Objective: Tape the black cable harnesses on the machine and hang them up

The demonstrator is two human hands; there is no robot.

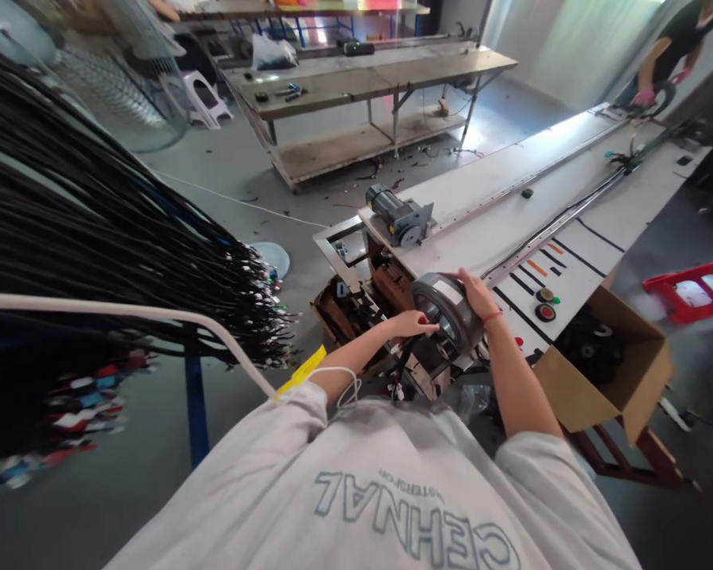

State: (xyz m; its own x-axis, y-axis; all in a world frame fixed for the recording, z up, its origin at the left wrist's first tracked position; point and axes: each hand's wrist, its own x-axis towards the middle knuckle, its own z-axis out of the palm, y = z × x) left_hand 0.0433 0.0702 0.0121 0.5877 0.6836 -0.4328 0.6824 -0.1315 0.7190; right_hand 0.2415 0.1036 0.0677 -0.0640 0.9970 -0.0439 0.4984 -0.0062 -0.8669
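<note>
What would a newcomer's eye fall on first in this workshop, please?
The thick bundle of black cables with coloured tagged ends fanning across the left. At centre, both hands, left hand and right hand, rest on a round grey reel at the end of the long white bench.

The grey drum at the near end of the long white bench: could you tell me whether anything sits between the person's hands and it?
Nothing visible does. The right hand already rests on the top rim of the grey drum, and the left hand touches its near face. The cardboard box stands off to the side.
</note>
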